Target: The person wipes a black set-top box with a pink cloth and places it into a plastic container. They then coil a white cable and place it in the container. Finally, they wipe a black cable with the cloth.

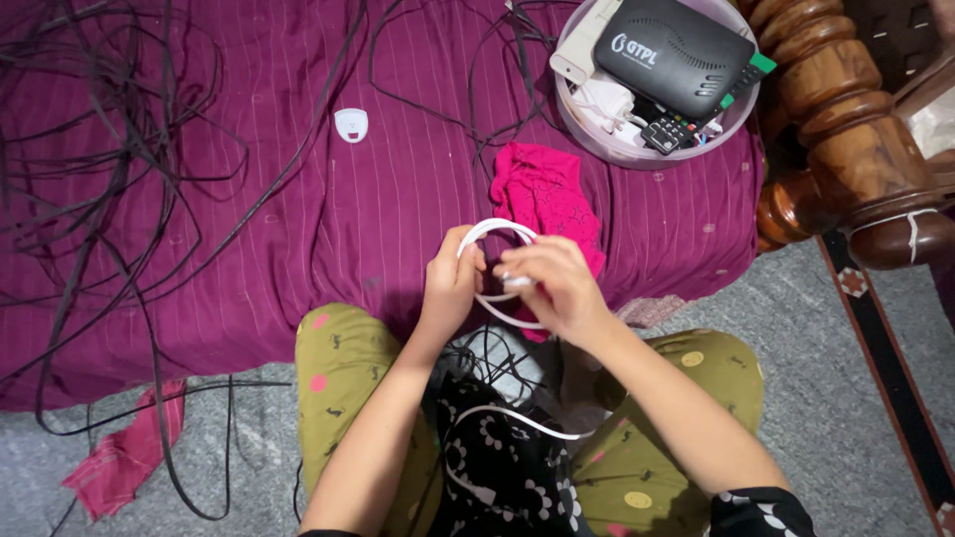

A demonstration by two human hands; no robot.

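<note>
Two hands, one white cable (494, 231). Left hand (450, 288) and right hand (557, 286) both grip the cable's coiled loop, fingers closed on it, over the magenta bedspread (298, 209). One pink cloth (545, 194) behind the loop. One round tub (637, 149) holding one black box (674, 52) (other contents jumbled). Black wires (109, 159) tangled, uncountable; cable's tail disappears into the lap.

Left: tangled black cables (109, 149) sprawled across bed (328, 219) — cluttered.
Centre: bare cover around small white plug (351, 124) — passable.
Ahead-right: pink cloth (545, 191), round tub (652, 149), carved wooden post (846, 129) blocking.
</note>
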